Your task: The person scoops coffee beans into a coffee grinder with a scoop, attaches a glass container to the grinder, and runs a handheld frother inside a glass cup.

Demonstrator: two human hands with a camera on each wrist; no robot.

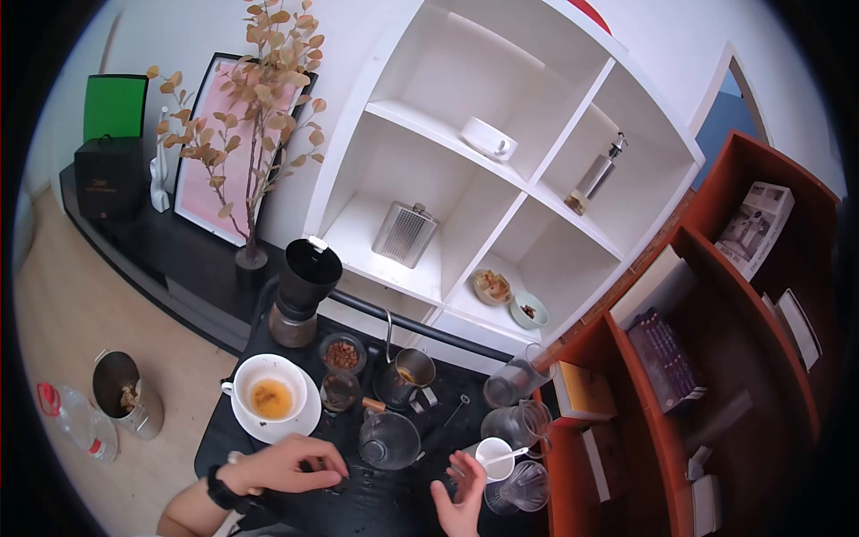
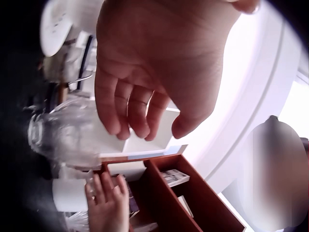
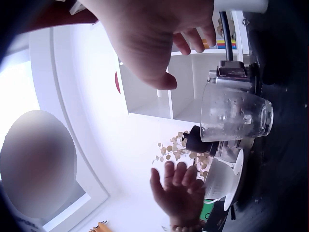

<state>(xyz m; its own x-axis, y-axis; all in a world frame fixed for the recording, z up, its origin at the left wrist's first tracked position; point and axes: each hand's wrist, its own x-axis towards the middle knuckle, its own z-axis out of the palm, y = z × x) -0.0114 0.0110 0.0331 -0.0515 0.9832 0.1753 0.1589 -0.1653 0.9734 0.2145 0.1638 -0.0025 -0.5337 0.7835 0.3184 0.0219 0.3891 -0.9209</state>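
Observation:
My left hand (image 1: 291, 464) hovers with relaxed fingers over the black table, just in front of a white saucer (image 1: 309, 413). A wide white cup (image 1: 255, 376) stands on that saucer with some amber liquid inside. Palm turned inward, my right hand (image 1: 461, 497) has its fingers spread beside a small white cup (image 1: 495, 452) with a white spoon (image 1: 508, 456) in it. Between the hands stands a clear glass vessel (image 1: 389, 440), apart from both. The left wrist view shows the left hand's fingers (image 2: 137, 113) loosely bent around nothing; in the right wrist view the right palm (image 3: 149, 53) holds nothing.
Behind the glass are a steel gooseneck kettle (image 1: 412, 371), a dish of brown beans (image 1: 342, 353) and a black-topped grinder (image 1: 304, 286). Glass jugs (image 1: 522, 425) and a ribbed glass piece (image 1: 521, 490) line the right edge. White shelves (image 1: 429, 125) rise behind; a brown bookcase (image 1: 658, 430) stands right.

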